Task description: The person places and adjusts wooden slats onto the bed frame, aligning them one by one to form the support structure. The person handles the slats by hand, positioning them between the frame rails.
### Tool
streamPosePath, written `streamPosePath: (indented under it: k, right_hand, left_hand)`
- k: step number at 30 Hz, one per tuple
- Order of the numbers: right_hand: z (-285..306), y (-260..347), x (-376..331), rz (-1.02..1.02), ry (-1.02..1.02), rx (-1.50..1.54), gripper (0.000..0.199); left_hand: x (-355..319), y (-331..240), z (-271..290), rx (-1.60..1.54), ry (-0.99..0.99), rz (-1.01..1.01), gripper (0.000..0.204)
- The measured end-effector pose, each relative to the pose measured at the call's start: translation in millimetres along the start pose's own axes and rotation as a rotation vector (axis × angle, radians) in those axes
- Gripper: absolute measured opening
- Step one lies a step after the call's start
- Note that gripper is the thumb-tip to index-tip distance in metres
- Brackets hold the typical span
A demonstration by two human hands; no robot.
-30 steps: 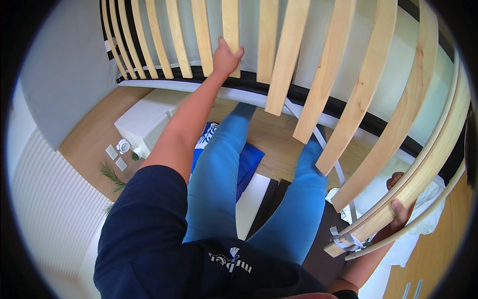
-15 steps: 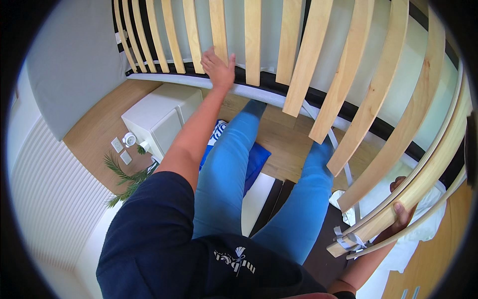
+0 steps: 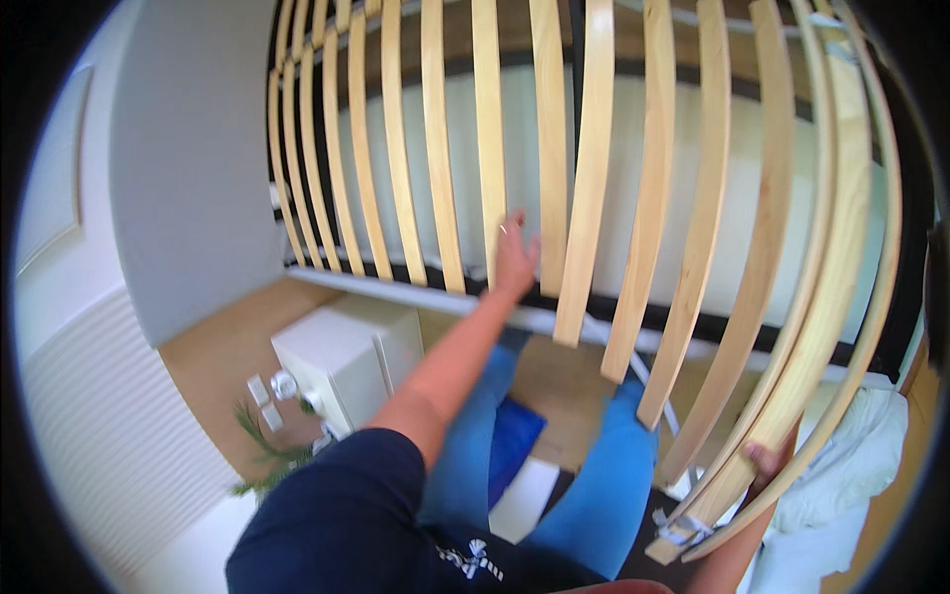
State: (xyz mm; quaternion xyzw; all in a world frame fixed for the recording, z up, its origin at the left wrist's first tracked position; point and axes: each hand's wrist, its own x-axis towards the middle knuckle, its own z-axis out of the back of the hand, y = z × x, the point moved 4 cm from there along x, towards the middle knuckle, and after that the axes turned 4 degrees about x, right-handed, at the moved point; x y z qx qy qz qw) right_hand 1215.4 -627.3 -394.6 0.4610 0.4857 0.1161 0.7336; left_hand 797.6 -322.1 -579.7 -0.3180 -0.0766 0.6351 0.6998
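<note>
A row of pale wooden bed slats [image 3: 440, 148] spans a dark bed frame [image 3: 712, 322]. My left hand [image 3: 517, 259] is at the near end of one slat near the middle of the row, thumb and fingers apart; whether it presses on the wood I cannot tell. At the right, my right hand [image 3: 770, 463] is wrapped round a bundle of curved slats [image 3: 792, 381], bound near its lower end with grey tape [image 3: 678, 530]. Part of that hand is hidden behind the wood. Several slats to the right overhang the frame's near rail.
A white bedside cabinet [image 3: 341, 361] stands left of my legs, near a green plant [image 3: 262, 445]. A blue packet [image 3: 517, 445] lies on the floor between my legs. White plastic wrapping [image 3: 841, 460] is bunched at the right. A grey panel [image 3: 203, 168] rises at the left.
My view has tilted up, showing more of the bed. My left hand has shifted about one slat to the right. My right hand still grips the bundle.
</note>
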Motion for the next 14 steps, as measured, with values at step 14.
streamPosePath:
  k: [14]
  right_hand:
    - [-36,41,-15,-0.062,0.117,0.039,0.118]
  left_hand:
    - [32,19,-65,-0.064,-0.017,0.301,0.051]
